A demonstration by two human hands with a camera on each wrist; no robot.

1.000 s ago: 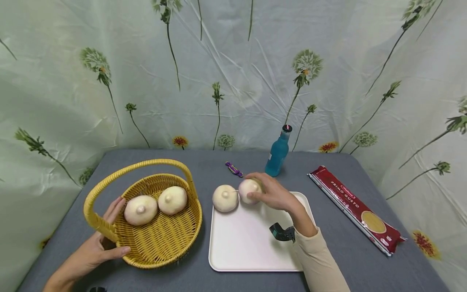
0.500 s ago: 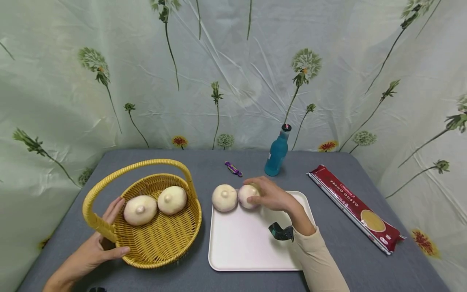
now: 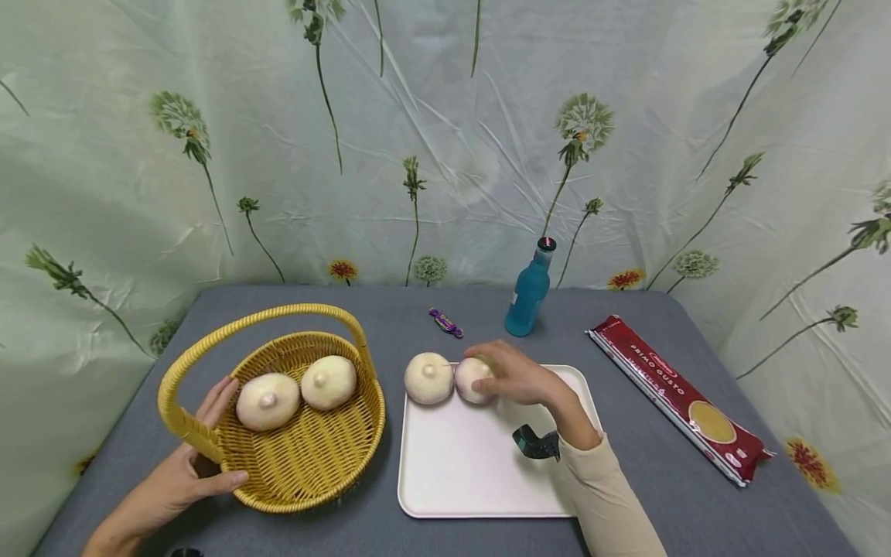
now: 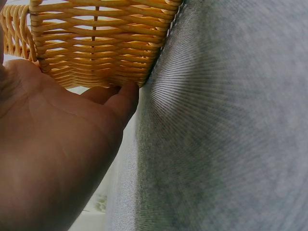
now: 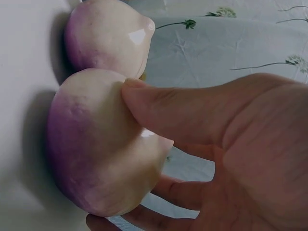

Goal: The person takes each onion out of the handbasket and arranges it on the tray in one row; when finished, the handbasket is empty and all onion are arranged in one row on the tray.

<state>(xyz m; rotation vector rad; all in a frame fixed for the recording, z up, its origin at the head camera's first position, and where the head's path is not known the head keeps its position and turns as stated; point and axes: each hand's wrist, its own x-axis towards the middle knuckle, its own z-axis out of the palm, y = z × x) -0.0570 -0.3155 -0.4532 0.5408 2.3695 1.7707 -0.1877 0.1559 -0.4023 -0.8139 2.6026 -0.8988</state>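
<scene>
Two turnips (image 3: 267, 401) in the basket (image 3: 306, 468), well left of the right hand (image 3: 513, 373), whose thumb and fingers curl round a third turnip (image 3: 465, 379), its neighbour (image 3: 428, 379) just left! Left hand (image 3: 172, 481) holds the basket. Halfway, I'd judge; the pair at the tray (image 3: 480, 464) probably remains.

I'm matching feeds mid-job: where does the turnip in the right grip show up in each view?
Head: the held turnip is just right of and below the picture's centre, in the right grip.
Left wrist: not in it; the basket fills the upper left.
Right wrist: large, left of centre.
Landmark shared by head and right wrist: the other turnip, left of it in head, above it in right wrist.
</scene>
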